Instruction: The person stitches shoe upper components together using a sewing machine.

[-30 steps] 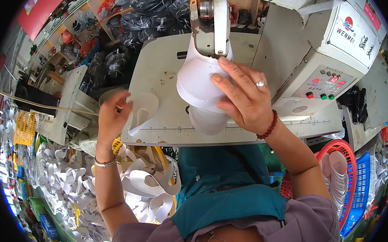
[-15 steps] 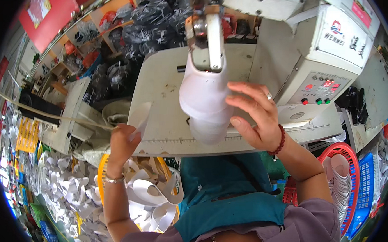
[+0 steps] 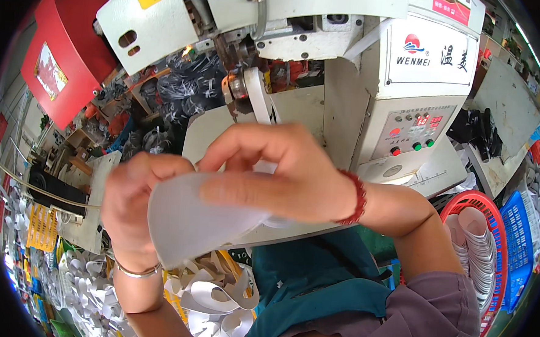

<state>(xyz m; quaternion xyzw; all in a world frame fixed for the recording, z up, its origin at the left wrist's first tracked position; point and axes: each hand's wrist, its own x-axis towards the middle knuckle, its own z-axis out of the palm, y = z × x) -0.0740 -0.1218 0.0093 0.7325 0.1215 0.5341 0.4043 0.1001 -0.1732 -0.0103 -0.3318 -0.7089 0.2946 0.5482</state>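
Observation:
A smooth white curved sheet piece (image 3: 185, 219) is held up in front of me, over the near edge of the worktable. My right hand (image 3: 288, 175) is closed on it, the thumb lying across its face and the other fingers bent behind its upper edge. My left hand (image 3: 134, 204), somewhat smeared by motion, grips the piece at its left side, fingers partly hidden. Behind my hands stands the machine's white arm (image 3: 260, 98), whose lower end they cover. Little shows of the white rounded form there.
The machine's control cabinet (image 3: 406, 130) with lit display stands right. A red basket (image 3: 502, 266) holds stacked white pieces, beside a blue basket (image 3: 516, 242). White offcuts (image 3: 214, 297) lie below my left arm. Black bags (image 3: 189, 88) fill the back.
My right hand has left the white form and moved left to the sheet piece. My left hand has lifted and brought that piece up and inward. The view has shifted toward the machine's top.

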